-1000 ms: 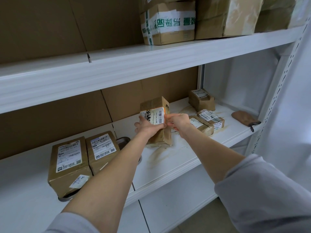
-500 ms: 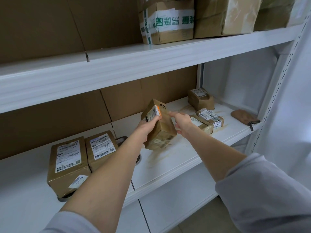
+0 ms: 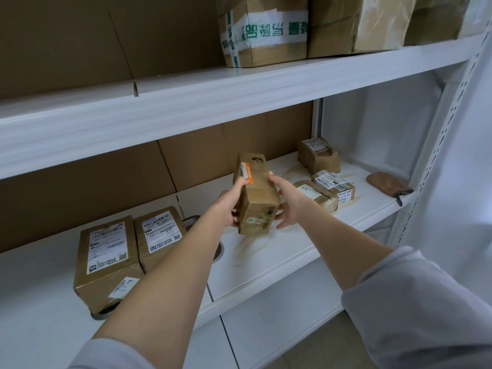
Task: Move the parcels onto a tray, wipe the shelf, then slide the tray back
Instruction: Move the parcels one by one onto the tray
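A tall brown parcel point(image 3: 257, 198) with an orange-edged label is lifted and tilted over the dusty white shelf point(image 3: 279, 243). My left hand point(image 3: 231, 206) grips its left side, fingers curled round the edge. My right hand point(image 3: 288, 202) presses flat against its right side with straight fingers. Two larger labelled parcels point(image 3: 107, 254) point(image 3: 159, 233) lie on a metal tray point(image 3: 217, 251) at the left; my left forearm hides most of the tray. Three small parcels point(image 3: 318, 155) point(image 3: 335, 186) point(image 3: 315, 195) remain on the shelf to the right.
A brown cloth point(image 3: 386, 183) lies at the shelf's right end by the perforated upright point(image 3: 436, 166). The upper shelf point(image 3: 239, 86) overhangs closely and carries big taped boxes point(image 3: 266, 33). Brown dust streaks mark the shelf under the lifted parcel.
The tall parcel has been lifted off the shelf and tipped over, its label now turned left. My right hand let go of its top and moved to its right side.
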A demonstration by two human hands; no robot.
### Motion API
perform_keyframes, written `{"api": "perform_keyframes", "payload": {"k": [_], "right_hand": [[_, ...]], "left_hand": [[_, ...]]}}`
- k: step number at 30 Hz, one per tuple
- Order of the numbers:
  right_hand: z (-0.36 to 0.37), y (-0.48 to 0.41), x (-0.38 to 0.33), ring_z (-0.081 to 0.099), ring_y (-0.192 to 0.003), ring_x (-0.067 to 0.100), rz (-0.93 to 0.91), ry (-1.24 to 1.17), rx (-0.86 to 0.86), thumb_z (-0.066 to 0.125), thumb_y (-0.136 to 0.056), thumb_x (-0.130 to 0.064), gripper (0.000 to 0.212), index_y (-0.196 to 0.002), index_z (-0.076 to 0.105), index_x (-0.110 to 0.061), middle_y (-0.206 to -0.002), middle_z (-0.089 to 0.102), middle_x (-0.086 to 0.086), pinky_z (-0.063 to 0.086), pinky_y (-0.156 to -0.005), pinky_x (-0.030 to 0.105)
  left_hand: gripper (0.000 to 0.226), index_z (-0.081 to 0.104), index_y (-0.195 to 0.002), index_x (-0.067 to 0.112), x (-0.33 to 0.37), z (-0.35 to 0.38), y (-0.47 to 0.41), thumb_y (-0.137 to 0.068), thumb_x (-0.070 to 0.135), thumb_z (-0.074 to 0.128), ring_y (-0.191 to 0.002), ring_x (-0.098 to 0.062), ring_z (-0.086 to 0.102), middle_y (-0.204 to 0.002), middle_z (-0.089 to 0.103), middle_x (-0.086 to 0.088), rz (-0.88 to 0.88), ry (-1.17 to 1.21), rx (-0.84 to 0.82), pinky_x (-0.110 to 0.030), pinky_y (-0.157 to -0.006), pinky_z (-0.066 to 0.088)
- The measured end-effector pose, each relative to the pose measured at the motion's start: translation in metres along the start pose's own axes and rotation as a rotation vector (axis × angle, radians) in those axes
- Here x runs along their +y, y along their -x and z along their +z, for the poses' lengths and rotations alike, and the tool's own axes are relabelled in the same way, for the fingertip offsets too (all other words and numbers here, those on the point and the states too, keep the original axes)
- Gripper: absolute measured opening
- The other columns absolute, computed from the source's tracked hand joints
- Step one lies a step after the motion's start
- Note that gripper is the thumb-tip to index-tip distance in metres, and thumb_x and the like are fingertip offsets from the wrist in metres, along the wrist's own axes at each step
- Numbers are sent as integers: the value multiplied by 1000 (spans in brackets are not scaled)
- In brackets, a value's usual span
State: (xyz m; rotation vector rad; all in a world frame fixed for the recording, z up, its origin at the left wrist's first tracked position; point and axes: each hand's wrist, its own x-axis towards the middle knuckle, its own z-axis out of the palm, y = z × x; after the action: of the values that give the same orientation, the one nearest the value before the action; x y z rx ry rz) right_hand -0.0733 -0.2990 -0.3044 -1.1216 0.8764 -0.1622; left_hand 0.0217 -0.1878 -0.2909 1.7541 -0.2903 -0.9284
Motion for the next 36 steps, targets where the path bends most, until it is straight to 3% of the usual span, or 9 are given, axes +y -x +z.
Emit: {"api": "perform_keyframes", "payload": {"k": [4,7,13,17,21,24,29,32,36], "right_hand": [[-3,0,1,40,-130,43,-3,-22,-45,64,-74,-66,86,-142,33,-23,-141,45,17,25,-107,63],[-6,1,-1,50,-114,39,-30,-40,-95,67,-74,-62,76,-134,41,-23,-124,53,14,34,-97,59],[-7,4,-2,54,-116,35,-58,-27,-175,79,-56,-56,86,-130,46,-27,-128,55,11,42,-98,59],[-9,4,0,52,-116,28,-124,88,-159,72,-75,-46,69,-133,45,-22,-130,52,6,34,-106,60],[-5,5,4,42,-120,26,-193,210,-80,70,-82,-29,78,-144,23,-22,-132,42,7,21,-108,59],[-4,6,6,39,-122,20,-259,277,-59,71,-83,-17,88,-149,14,-22,-126,41,4,28,-98,40],[8,1,7,35,-134,28,-306,377,31,89,-40,-47,137,-151,9,-31,-147,31,5,35,-109,44],[10,4,7,31,-137,29,-323,356,71,90,-47,-46,138,-153,2,-32,-151,24,6,33,-111,45],[11,2,6,29,-139,31,-322,381,138,87,-57,-46,131,-153,-1,-31,-154,18,10,34,-109,45]], "left_hand": [[49,58,-112,17,2,-1,0,-81,55,55,-112,-31,57,-117,61,-17,48,17,-36,-48,-99,46],[42,55,-113,17,1,-3,-1,-82,44,55,-95,-26,56,-99,58,-8,87,58,-77,-45,-96,46],[67,51,-125,16,-2,-5,3,-60,32,56,-104,-30,51,-113,52,-12,106,118,-187,-49,-99,44],[31,55,-102,16,-2,-7,5,-72,22,48,-93,-28,49,-98,52,-9,125,94,-181,-45,-93,44],[25,57,-105,17,4,-3,8,-82,26,53,-90,-24,59,-95,62,-6,110,79,-117,-38,-84,47],[15,57,-94,20,7,-3,10,-81,17,51,-92,-23,57,-92,61,-4,101,63,-67,-35,-77,48],[19,54,-89,20,9,-2,11,-82,4,45,-81,-18,54,-86,57,-3,142,95,15,-36,-78,48],[18,57,-96,21,10,-1,11,-84,8,51,-85,-18,57,-97,62,-4,169,107,32,-42,-88,50],[34,57,-113,23,9,3,17,-82,30,70,-85,-13,62,-98,66,1,196,93,-24,-30,-62,50]]}}
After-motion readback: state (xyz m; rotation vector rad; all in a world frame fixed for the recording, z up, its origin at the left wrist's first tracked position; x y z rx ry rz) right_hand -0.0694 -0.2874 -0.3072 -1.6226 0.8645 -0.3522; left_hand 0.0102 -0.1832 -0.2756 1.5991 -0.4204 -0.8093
